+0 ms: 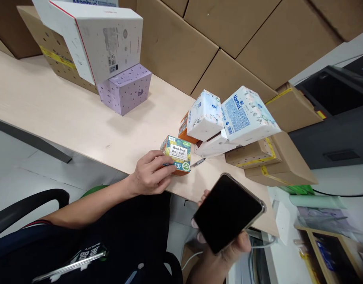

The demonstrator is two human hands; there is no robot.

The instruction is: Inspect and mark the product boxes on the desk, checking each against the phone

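Note:
My left hand [148, 175] rests at the near edge of the wooden table [66, 114], fingers curled around a small colourful Binking box [177, 155] and what looks like a pen [197, 162] that pokes out to the right. My right hand [225, 244] holds a black smartphone [227, 213] with a dark screen, below the table edge. Just beyond the box lie an orange box [184, 132] and two floral tissue packs [248, 114], the left pack [205, 114] leaning on the orange box.
A purple dotted box [125, 88] with a white carton [95, 35] on top stands at the back left. Taped cardboard parcels [273, 161] lie to the right. Large cardboard cartons [229, 39] line the back. A dark machine [335, 114] is at the right, a chair armrest [27, 205] at the left.

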